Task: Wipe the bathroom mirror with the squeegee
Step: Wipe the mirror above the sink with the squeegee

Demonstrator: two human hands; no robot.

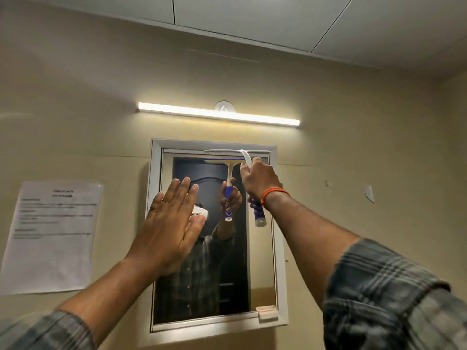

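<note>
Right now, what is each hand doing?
Left hand: open, flat, holding nothing.
Right hand: closed on the squeegee, blade at the mirror's top.

squeegee atop mirror, below lamp

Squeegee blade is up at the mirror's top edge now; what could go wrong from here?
1. The left hand is spread flat at the mirror, left of the squeegee; if it touches, it may leave prints on the glass.
2. The right hand holds high on the handle, purple end hanging free, so uneven pressure could streak.
3. A downstroke may hit the small fitting at the frame's lower right.
</note>
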